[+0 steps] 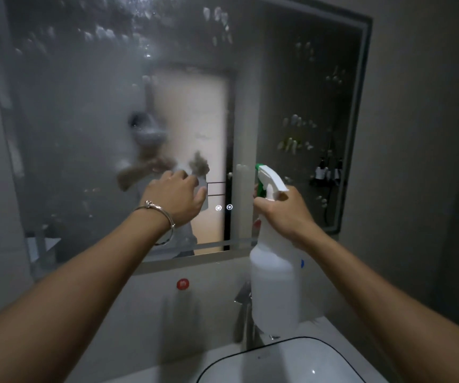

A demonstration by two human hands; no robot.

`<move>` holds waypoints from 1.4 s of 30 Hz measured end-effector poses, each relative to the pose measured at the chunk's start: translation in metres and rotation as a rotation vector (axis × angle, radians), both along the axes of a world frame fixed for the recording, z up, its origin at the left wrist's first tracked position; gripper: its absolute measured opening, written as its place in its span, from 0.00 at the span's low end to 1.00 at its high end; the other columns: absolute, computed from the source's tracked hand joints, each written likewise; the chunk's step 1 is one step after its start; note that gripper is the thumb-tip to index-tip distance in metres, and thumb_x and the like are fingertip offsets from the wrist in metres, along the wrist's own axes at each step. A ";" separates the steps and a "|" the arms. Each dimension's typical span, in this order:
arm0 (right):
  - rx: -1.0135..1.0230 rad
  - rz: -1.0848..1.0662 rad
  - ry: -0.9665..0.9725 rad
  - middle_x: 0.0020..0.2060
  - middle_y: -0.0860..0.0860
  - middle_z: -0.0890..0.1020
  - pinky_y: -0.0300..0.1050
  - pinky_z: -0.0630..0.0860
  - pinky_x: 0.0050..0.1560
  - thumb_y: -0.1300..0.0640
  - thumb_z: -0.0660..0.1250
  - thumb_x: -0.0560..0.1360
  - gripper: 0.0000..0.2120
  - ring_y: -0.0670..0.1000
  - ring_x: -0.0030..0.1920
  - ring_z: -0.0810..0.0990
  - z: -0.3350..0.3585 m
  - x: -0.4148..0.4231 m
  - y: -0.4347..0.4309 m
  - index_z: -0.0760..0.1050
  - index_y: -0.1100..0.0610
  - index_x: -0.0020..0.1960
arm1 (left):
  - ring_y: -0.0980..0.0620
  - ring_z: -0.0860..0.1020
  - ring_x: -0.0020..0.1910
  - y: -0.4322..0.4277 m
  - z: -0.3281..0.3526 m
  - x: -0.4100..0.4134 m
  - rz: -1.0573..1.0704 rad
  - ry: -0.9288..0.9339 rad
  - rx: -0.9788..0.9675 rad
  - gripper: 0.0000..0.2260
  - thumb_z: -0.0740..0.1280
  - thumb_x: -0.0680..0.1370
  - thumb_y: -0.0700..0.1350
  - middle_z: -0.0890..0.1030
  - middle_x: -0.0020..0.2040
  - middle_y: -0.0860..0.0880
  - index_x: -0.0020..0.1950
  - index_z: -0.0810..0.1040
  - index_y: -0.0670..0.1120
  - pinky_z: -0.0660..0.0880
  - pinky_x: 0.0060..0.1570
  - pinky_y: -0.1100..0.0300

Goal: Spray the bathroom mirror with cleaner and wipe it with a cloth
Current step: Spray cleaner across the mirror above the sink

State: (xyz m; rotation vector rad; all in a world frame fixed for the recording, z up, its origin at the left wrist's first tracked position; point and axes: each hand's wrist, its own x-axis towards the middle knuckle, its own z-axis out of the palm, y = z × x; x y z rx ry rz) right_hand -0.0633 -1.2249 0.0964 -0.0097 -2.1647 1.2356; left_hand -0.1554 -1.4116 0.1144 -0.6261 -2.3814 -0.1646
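Nearest the camera, the white basin [286, 360] sits in the worktop [151, 366] with the tap [246, 322] rising behind it, partly hidden by the spray bottle [275, 286]. Both forearms reach forward over the basin. The right hand [283, 214] is closed around the neck of the bottle, just under the white trigger head with its green nozzle [258, 168]; the bottle hangs upright, its long axis vertical, and the nozzle faces the glass from close by. The left hand [180, 197], with a bracelet [157, 217] on its wrist, is pressed forward against the mirror [84, 106], fingers curled over a pale cloth [202, 186] that shows only as a small edge past the fingertips; this grip is closed on the cloth, flat to the glass. The left hand is therefore the one in contact with the mirror, low and near its centre, while the right holds off beside it. Beyond the hands, the mirror carries a hazy film over its left and middle, and separate clumps of foam [294, 145] dot the right part and the top. Those patches lie up and to the right of the cloth, so the wiping likely has to travel that way.
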 end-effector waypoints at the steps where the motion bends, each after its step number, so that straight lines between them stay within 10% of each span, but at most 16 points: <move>1: 0.029 -0.003 0.006 0.29 0.53 0.81 0.54 0.80 0.34 0.55 0.65 0.63 0.10 0.51 0.28 0.82 0.001 0.005 0.011 0.76 0.60 0.40 | 0.43 0.70 0.61 0.011 0.004 0.006 -0.001 0.017 -0.005 0.19 0.52 0.79 0.57 0.73 0.62 0.45 0.61 0.74 0.48 0.69 0.56 0.49; 33: -0.146 -0.130 0.002 0.39 0.52 0.82 0.39 0.74 0.30 0.57 0.66 0.69 0.08 0.49 0.31 0.82 -0.004 0.087 0.306 0.77 0.53 0.48 | 0.47 0.72 0.57 0.255 0.008 0.105 -0.028 0.093 -0.123 0.21 0.50 0.79 0.58 0.75 0.59 0.46 0.58 0.74 0.48 0.71 0.51 0.53; 42: -0.314 -0.171 0.051 0.26 0.50 0.80 0.42 0.76 0.29 0.58 0.65 0.60 0.07 0.53 0.27 0.83 0.025 0.081 0.326 0.78 0.56 0.37 | 0.47 0.72 0.58 0.294 0.030 0.121 -0.028 0.123 -0.130 0.20 0.50 0.80 0.58 0.74 0.59 0.46 0.60 0.73 0.47 0.70 0.53 0.51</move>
